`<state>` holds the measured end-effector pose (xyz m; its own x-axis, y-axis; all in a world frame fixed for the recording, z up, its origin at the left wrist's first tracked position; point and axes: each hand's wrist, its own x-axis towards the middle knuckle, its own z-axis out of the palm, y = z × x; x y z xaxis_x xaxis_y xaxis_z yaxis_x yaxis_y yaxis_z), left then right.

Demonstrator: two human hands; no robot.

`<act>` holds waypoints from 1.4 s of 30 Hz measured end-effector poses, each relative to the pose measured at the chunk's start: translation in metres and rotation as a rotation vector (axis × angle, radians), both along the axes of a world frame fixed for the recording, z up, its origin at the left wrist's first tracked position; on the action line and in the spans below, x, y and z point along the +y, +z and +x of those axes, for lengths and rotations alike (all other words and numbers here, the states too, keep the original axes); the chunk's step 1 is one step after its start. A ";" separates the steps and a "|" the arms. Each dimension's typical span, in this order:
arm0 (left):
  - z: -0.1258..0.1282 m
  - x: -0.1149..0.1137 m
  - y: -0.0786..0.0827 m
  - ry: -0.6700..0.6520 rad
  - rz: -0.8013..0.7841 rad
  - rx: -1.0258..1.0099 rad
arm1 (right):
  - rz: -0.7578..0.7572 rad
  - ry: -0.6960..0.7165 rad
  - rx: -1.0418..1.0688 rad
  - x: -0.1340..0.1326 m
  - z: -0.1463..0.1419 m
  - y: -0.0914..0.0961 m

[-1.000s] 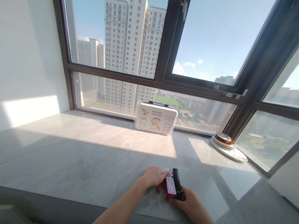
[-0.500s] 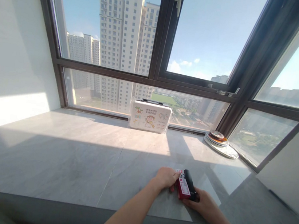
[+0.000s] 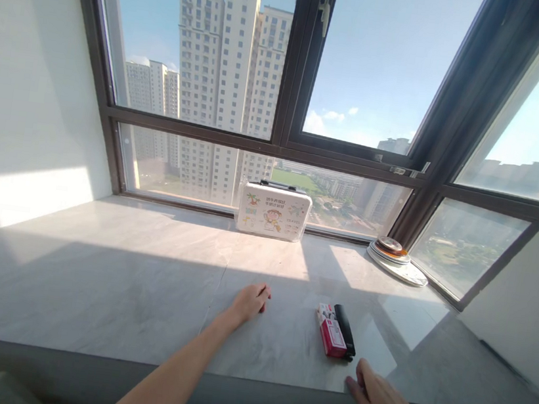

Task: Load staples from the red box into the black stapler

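The person's left hand [image 3: 250, 300] is left of the middle of the window ledge [image 3: 102, 299], its fingers loosely curled inward; the curl hides its inside, so whether its grip holds anything cannot be told. The right hand [image 3: 376, 395] is at the near edge, its grip narrow — a small gap between thumb and forefinger, with nothing seen between them. Just beyond those fingertips lie a red and white box [image 3: 332, 336] and, along its right side, a long black stapler [image 3: 344, 331], or something much like one; both slant with their far ends to the left, apart from either hand. The likeliest trouble is a nudge: the right thumb or forefinger catching the stapler's near end could swing it out of line with the box. The ledge looks smooth and glossy, so either thing might slide if pushed from one side, and a pull toward the near edge could tip one off. The white case [image 3: 274, 212] standing upright by the window and the stacked plates [image 3: 396, 266] at far right seem safer — only a long, careless reach would topple or shift them.
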<state>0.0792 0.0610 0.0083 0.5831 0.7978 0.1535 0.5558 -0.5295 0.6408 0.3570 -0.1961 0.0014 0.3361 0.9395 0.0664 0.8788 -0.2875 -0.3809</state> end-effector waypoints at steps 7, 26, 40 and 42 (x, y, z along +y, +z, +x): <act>-0.075 -0.007 0.001 0.104 0.171 0.016 | 0.118 0.403 -0.022 0.057 -0.155 0.025; -0.075 -0.061 -0.030 0.214 0.410 0.327 | 0.062 0.109 -0.276 0.137 -0.179 -0.018; -0.069 -0.071 -0.032 0.258 0.406 0.340 | 0.058 0.112 -0.265 0.133 -0.183 -0.015; -0.069 -0.072 -0.032 0.258 0.404 0.334 | 0.054 0.111 -0.267 0.132 -0.183 -0.014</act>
<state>0.0105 -0.0109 -0.0233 0.4469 0.8370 0.3158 0.8366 -0.5161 0.1839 0.1736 -0.0644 -0.0123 0.1952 0.9623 0.1895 0.9750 -0.1694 -0.1440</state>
